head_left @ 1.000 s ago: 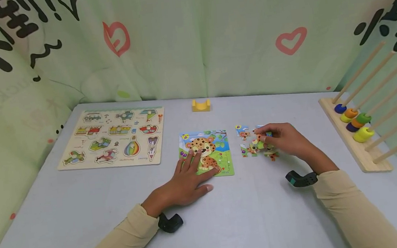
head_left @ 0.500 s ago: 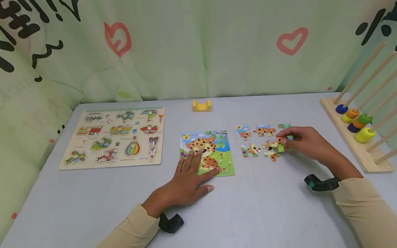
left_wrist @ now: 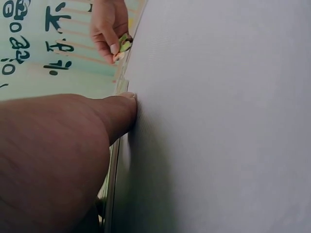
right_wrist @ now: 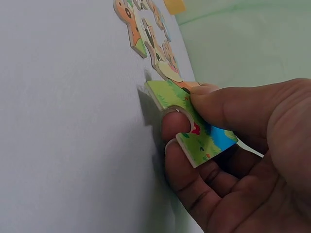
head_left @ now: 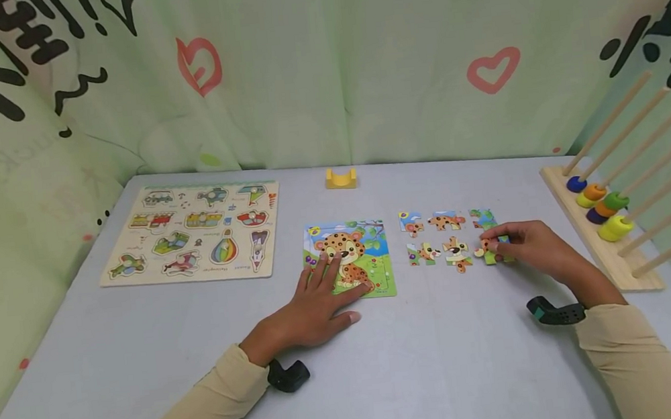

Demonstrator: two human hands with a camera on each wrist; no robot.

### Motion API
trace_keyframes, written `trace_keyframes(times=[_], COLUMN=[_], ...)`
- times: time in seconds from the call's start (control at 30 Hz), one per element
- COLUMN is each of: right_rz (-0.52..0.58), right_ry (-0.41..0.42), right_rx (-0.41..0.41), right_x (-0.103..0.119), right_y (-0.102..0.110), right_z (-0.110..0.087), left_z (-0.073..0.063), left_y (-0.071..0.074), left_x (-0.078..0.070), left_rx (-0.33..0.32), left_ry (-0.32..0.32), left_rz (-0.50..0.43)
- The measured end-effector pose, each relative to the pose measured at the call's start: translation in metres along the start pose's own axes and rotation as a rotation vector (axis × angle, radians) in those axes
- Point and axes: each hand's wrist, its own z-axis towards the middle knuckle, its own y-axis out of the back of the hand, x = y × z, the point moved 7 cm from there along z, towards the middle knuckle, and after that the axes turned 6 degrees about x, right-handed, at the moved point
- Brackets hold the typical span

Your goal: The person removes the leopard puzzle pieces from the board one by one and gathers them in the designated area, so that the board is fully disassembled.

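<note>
Here, pinching a notched, mostly green puzzle piece (right_wrist: 201, 145) in the narrow grip of the right hand (head_left: 538, 247), with thumb on the printed face and fingertips behind, one visible through the notch. Reaching in from the near right on an angled forearm, fingers pointing left. Holding the piece tilted at the near right corner of two short rows of loose pieces (head_left: 447, 220), close to the tabletop (head_left: 423, 363); cannot tell of contact between the two. Resting the left hand (head_left: 315, 309) palm down in a wide, flat pose, fingers spread across the near left part of a leopard picture card (head_left: 379, 259), thumb out to the right just off the near edge. On each forearm, a beige sleeve (head_left: 209, 410), with a black wrist device (head_left: 287, 377) by each cuff. Underneath, a smooth, pale grey-white surface. To the far left, a wooden board (head_left: 242, 249) of vehicle shapes; by the far edge, a small yellow block (head_left: 341, 180) with a scooped top; at right, a wooden peg rack (head_left: 617, 270) with coloured rings (head_left: 615, 228) low on slender pegs. Beyond, a pale green curtain (head_left: 301, 105) with red hearts and bold black lettering.
</note>
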Motion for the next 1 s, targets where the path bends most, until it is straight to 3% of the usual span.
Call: trace_keyframes(times=[0.63,1.0], right_rz=[-0.15,-0.211], right_ry=[0.047,0.032], right_rx=[-0.117,-0.119], right_x=[0.0063,0.0076], right_y=[-0.0038,-0.006], right_z=[-0.0064,-0.0031], left_z=[-0.001,-0.0031], left_y=[0.0037,0.0075], left_x=[-0.0045,-0.0081], left_rx=[-0.015,-0.048], left_ry=[0.004,-0.01], left_rz=[-0.017,-0.018])
